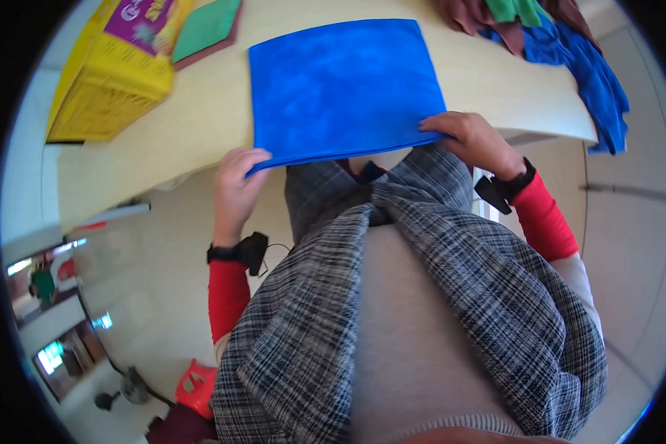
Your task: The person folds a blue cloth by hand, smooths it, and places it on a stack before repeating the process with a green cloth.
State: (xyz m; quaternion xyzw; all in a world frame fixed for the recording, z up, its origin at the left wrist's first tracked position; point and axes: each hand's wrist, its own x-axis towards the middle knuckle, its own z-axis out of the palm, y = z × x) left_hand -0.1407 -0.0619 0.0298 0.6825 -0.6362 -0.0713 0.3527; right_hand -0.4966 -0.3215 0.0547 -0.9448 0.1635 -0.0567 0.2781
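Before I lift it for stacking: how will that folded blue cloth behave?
The blue cloth probably flops: its near edge already sags off the table between the left hand and right hand. Likely light. Its fuzzy surface looks grippy, so it should not slip.

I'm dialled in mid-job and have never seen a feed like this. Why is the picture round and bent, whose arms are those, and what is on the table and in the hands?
There is no machine here: a person works with two bare hands. The one picture comes from a wide fisheye camera on the person's head, looking down, so straight edges bend and the corners go dark. The checked jacket filling the bottom is the person's own body.

The left hand and the right hand each grip a near corner of a folded blue cloth, which lies flat on the pale table with its near edge at the table's edge. Both wrists carry a black strap over red sleeves.

Further back on the left stands a yellow crate with a green cloth beside it. At the far right lies a pile of cloths, blue, green and brown, partly hanging over the table's edge.
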